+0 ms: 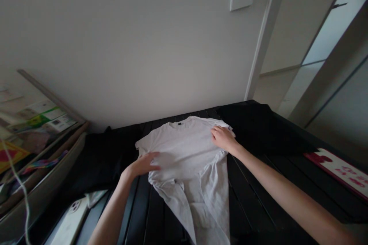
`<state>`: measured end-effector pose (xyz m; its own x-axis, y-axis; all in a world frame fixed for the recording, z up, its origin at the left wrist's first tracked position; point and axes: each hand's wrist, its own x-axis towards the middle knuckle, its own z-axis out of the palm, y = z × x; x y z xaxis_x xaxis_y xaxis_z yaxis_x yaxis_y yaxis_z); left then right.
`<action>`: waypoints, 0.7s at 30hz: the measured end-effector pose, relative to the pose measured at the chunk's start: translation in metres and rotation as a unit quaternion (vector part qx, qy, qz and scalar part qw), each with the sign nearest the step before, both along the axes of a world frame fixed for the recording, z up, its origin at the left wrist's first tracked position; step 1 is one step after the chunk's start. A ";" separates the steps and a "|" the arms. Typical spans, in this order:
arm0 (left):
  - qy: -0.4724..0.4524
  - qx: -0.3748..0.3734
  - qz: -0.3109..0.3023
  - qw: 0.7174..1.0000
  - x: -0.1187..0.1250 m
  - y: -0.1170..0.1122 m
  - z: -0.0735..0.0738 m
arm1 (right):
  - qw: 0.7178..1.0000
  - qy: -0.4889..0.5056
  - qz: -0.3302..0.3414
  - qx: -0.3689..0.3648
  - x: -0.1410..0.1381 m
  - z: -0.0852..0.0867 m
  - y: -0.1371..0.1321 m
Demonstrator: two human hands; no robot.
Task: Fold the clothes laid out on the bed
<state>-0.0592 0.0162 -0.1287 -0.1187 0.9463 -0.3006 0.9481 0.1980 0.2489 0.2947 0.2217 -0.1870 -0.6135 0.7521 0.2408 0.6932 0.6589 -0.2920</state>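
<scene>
A pale grey-white T-shirt (184, 141) lies spread on a black slatted surface (140, 203), its collar toward the wall. The lower part is gathered in folds and runs toward me. My left hand (143, 164) is at the shirt's left side below the sleeve, slightly blurred, with thumb and fingers apart. Near the right sleeve, my right hand (222, 138) rests on the shirt with curled fingers closed on the fabric. The fingertips of that hand are partly hidden.
Black cloth (100, 157) lies left of the shirt, more black cloth (250, 126) to the right. A white phone (70, 222) is at front left beside a box (71, 160) of packets. A red-and-white printed item (345, 172) lies far right. The wall (143, 46) stands behind.
</scene>
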 end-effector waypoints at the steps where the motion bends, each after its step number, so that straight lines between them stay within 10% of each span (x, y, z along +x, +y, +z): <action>1: 0.007 0.036 0.015 0.999 0.004 0.012 0.001 | 1.000 0.002 0.004 0.006 -0.010 0.000 0.001; 5: 0.045 0.160 0.075 0.983 0.018 0.065 -0.020 | 1.000 -0.011 -0.024 -0.005 -0.050 -0.014 0.020; 12: 0.129 0.131 0.195 0.963 -0.004 0.100 -0.075 | 0.995 -0.050 -0.064 -0.063 -0.080 -0.051 0.068; 21: 0.167 0.120 0.200 0.958 -0.025 0.120 -0.075 | 0.995 -0.072 0.018 -0.069 -0.102 -0.051 0.114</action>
<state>-0.0843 0.1360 -0.2037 -0.5374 0.8425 0.0372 0.8433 0.5367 0.0281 0.1922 0.3355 -0.2376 -0.6616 0.7485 0.0444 0.7107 0.6449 -0.2811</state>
